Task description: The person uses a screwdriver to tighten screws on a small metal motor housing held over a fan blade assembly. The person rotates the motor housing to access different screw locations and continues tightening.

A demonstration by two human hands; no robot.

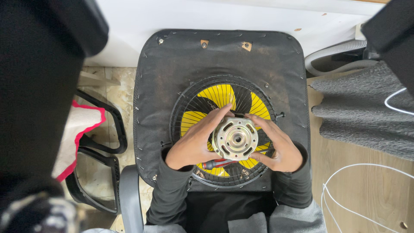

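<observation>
A round metal fan motor [236,138] sits at the centre of a black wire fan grille [181,108] with yellow blades [220,95] behind it. My left hand [196,140] grips the motor's left side, fingers reaching over its top. My right hand [276,144] grips its right side. A red-handled screwdriver [217,163] lies on the grille just below the motor, under my hands. The grille rests on an upturned black seat base [172,60].
A white wall [215,13] runs behind the seat. Black plastic chair parts [101,142] and a white-and-red cloth [77,129] lie on the left floor. A grey fabric [358,112], a grey hose [332,51] and white cable [345,190] are on the right.
</observation>
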